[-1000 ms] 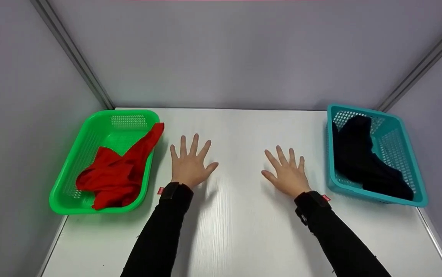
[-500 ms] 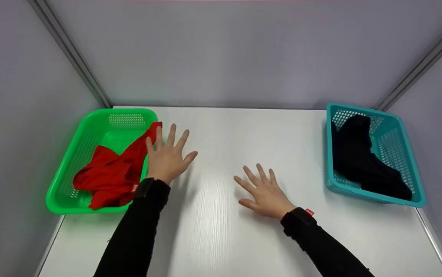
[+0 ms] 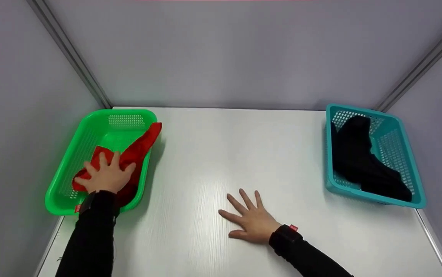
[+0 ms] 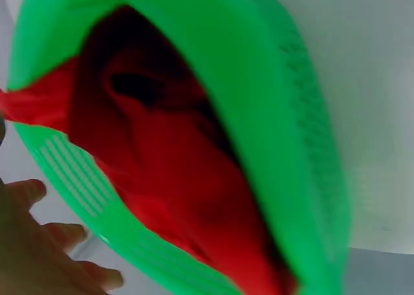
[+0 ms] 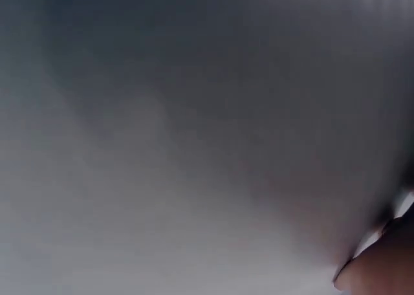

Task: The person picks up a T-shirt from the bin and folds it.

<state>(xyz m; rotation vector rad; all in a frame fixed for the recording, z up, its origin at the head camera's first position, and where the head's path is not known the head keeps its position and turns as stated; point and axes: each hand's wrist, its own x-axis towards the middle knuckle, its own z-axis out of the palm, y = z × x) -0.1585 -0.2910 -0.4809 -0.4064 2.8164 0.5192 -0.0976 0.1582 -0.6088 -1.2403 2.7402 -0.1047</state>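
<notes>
In the head view my left hand (image 3: 107, 177) hovers over a crumpled red cloth (image 3: 140, 148) in the green basket (image 3: 55, 192), fingers spread. The left wrist view has the red cloth (image 4: 174, 159) lying in folds inside the basket, with the fingers apart from it at the lower left. One end of the cloth hangs over the basket's right rim. My right hand (image 3: 254, 223) is spread low over the white tabletop (image 3: 205, 154), holding nothing; whether it touches the surface I cannot tell. Only a bit of it (image 5: 381, 269) shows in the blurred right wrist view.
A blue-green basket (image 3: 409, 154) with a black cloth (image 3: 359, 157) inside stands at the right end of the table. Grey panels (image 3: 221, 54) wall in the back and both sides.
My left hand has moved left, from the tabletop beside the green basket to above the red cloth. The right hand has come nearer and to the left. Both cloths stay put.
</notes>
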